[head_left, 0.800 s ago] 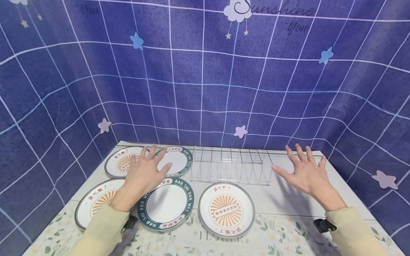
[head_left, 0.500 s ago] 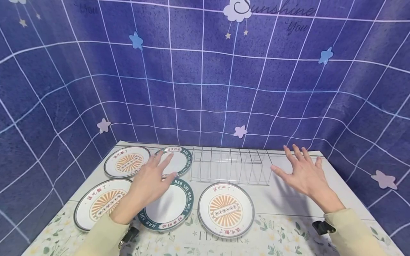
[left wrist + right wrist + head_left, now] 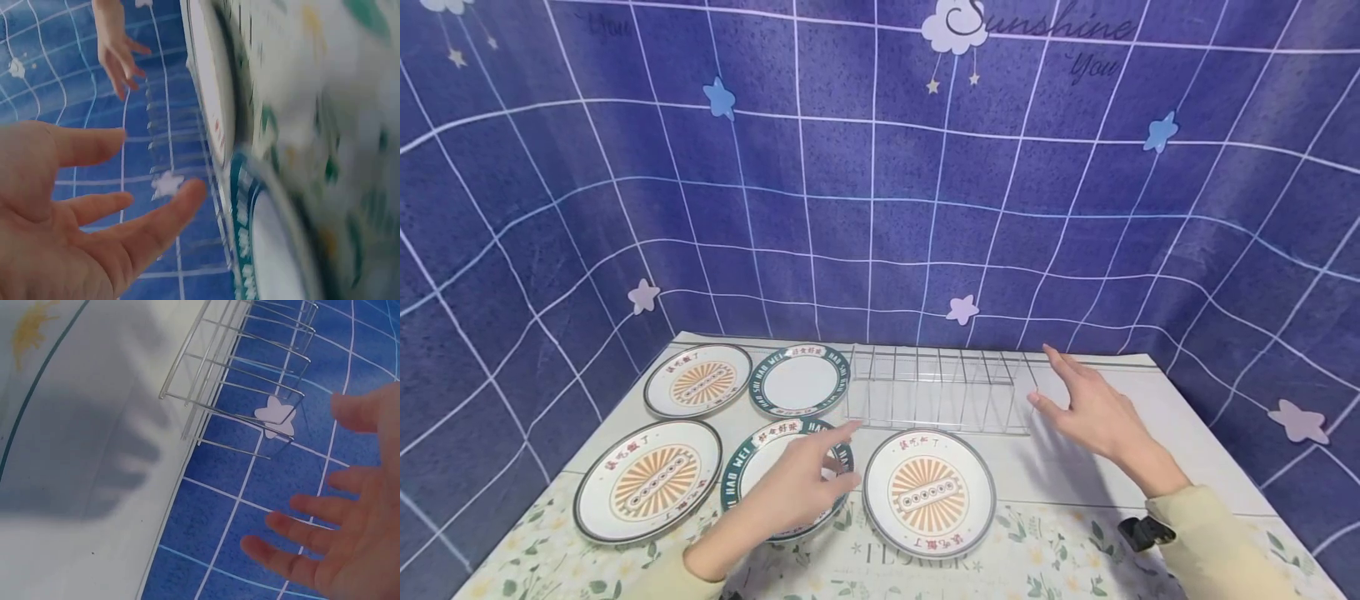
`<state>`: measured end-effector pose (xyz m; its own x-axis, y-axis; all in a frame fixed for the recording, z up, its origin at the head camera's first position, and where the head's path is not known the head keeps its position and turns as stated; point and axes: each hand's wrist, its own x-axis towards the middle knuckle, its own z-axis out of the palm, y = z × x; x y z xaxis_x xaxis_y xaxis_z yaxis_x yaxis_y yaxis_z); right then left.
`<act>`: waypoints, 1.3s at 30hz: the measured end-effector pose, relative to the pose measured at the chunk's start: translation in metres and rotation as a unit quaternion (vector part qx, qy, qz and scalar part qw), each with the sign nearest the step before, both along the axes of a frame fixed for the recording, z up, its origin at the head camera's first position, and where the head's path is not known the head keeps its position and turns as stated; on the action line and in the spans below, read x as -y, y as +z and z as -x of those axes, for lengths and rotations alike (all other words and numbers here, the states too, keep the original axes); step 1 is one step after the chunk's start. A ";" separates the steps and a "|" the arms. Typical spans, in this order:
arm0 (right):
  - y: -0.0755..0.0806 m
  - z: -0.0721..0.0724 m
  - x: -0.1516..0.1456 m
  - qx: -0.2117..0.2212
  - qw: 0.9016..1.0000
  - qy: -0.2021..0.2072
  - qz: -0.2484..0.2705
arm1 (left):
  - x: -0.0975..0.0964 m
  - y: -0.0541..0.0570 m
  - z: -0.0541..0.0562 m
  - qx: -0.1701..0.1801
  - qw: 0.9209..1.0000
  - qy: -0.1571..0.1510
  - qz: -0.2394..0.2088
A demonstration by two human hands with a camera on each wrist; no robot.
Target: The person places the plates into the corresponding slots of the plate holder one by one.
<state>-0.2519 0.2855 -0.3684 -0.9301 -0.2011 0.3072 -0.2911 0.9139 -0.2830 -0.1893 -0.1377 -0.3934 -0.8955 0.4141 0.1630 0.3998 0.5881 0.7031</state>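
My left hand (image 3: 797, 483) hovers over the front green-rimmed plate (image 3: 752, 454), its thumb and fingers apart and nothing between them. Part of that plate is hidden behind the hand. Just right of the fingertips lies a white plate with an orange sunburst (image 3: 930, 492). My right hand (image 3: 1090, 408) is held up beside the right end of a wire rack (image 3: 940, 392), fingers extended and holding nothing. In the right wrist view the rack's wire dividers (image 3: 250, 369) stand apart from the fingers (image 3: 300, 531).
Two more sunburst plates, one at the back (image 3: 698, 381) and one in front (image 3: 647, 481), lie at the left. A second green-rimmed plate (image 3: 799, 380) lies behind the left hand. A blue grid-patterned curtain (image 3: 880, 167) encloses the table (image 3: 1045, 533).
My left hand has come from above the back plates toward the front and right, over the front green-rimmed plate. The right hand has turned and shifted slightly left. No plate has moved.
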 end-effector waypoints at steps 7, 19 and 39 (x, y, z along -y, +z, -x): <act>-0.005 0.007 0.004 0.002 0.998 0.037 0.052 | -0.012 -0.008 -0.009 0.052 0.998 -0.045 -0.007; -0.018 0.026 0.008 0.024 0.977 0.089 0.194 | -0.024 -0.019 -0.010 0.039 0.998 -0.040 0.023; -0.028 0.034 -0.001 0.126 0.929 0.107 0.330 | -0.043 -0.026 0.014 0.043 0.997 -0.010 0.062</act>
<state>-0.2857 0.2862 -0.3962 -0.9499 -0.2347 0.2062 -0.2937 0.4460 -0.8455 -0.2030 -0.0948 -0.4192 -0.8950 0.4448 0.0334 0.3547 0.6642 0.6580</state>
